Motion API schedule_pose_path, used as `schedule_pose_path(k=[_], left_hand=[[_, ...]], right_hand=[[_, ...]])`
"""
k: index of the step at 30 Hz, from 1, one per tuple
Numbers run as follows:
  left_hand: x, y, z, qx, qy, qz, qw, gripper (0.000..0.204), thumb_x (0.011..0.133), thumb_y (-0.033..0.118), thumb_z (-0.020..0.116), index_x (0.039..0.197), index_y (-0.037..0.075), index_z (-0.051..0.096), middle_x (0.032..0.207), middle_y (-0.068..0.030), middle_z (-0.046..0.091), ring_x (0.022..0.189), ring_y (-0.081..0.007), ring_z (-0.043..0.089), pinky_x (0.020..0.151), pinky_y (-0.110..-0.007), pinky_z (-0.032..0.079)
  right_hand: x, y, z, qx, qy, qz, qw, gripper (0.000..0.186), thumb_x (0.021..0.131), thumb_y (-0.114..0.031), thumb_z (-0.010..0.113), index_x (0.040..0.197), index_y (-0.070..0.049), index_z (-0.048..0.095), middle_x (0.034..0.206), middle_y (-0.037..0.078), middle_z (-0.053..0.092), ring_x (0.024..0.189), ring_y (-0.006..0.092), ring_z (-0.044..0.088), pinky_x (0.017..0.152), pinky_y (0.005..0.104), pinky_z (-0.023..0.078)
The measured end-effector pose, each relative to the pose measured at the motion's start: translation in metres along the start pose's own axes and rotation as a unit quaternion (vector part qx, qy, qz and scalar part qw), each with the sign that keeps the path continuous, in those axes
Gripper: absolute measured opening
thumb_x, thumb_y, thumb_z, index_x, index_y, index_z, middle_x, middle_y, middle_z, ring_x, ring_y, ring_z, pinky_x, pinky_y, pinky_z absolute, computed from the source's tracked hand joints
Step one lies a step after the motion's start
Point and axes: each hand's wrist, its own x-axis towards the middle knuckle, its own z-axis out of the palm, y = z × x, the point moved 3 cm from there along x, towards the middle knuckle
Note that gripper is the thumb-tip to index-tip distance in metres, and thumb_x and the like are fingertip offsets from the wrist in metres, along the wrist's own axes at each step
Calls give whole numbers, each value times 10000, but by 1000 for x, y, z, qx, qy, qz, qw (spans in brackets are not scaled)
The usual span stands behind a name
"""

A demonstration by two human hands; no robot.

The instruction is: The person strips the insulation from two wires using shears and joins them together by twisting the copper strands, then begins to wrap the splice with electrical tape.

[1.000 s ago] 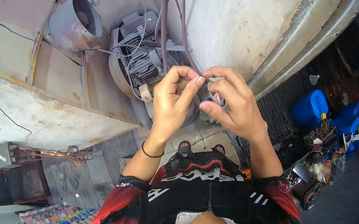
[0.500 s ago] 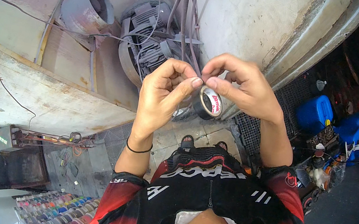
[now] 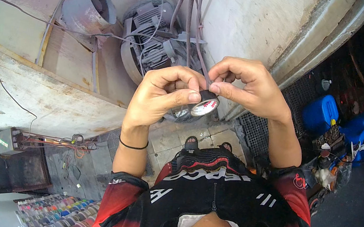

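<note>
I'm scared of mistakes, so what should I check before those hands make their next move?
1. Thumb of the left hand at the round black tape roll: ok.
2. Thumb and finger of the right hand close together near the dusty grey cable: ok.
3. Tape stuck to that cable: cannot tell.
4. Dark open-toed sandals on pale floor tiles: ok.
5. Grey finned metal motor switched off: cannot tell.

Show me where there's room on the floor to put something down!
Bare tiles show between the left forearm and the sandals, and dark floor looks free right of the bags. It's crowded among those bags and blue cans, and around the motor, where cables hang.
</note>
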Motion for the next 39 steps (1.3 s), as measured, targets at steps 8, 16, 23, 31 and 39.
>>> schedule_pose_path(k=[8, 16, 23, 31, 39], left_hand=[[-5, 41, 20, 358, 43, 120, 925, 111, 766, 39, 740, 803, -12, 649, 927, -128, 674, 867, -190, 636, 761, -307, 491], [-7, 44, 40, 462, 36, 101, 881, 124, 770, 19, 728, 854, -16, 644, 779, -100, 667, 715, -187, 649, 667, -284, 493], [-10, 29, 30, 401, 29, 135, 906, 102, 780, 11, 719, 833, -24, 639, 865, -110, 665, 789, -193, 640, 720, -298, 501], [-19, -17, 24, 54, 72, 66, 994, 87, 850, 17, 685, 902, -4, 619, 1136, -106, 562, 1018, -160, 563, 887, -297, 463], [-16, -10, 24, 106, 110, 121, 981, 80, 884, 12, 661, 943, -9, 610, 952, -39, 603, 771, -50, 522, 650, -191, 403]], right_hand=[[-3, 8, 2, -77, 80, -16, 994, 137, 877, -76, 663, 965, 23, 631, 832, 38, 629, 751, 98, 578, 685, 245, 464], [-3, 23, 9, 18, 65, 24, 997, 146, 912, -73, 632, 1023, 18, 602, 886, -6, 601, 806, 49, 549, 702, 212, 456], [-6, 22, 13, 112, 76, 65, 989, 152, 900, -79, 641, 997, 34, 609, 830, 12, 623, 768, 63, 575, 680, 220, 481], [-7, 12, 14, 102, 67, 67, 990, 157, 900, -62, 652, 1012, 47, 645, 853, 37, 659, 787, 80, 620, 688, 216, 493], [-7, -7, 13, -95, 91, -30, 991, 133, 823, -73, 692, 906, 30, 677, 794, 113, 655, 687, 196, 640, 615, 290, 487]])
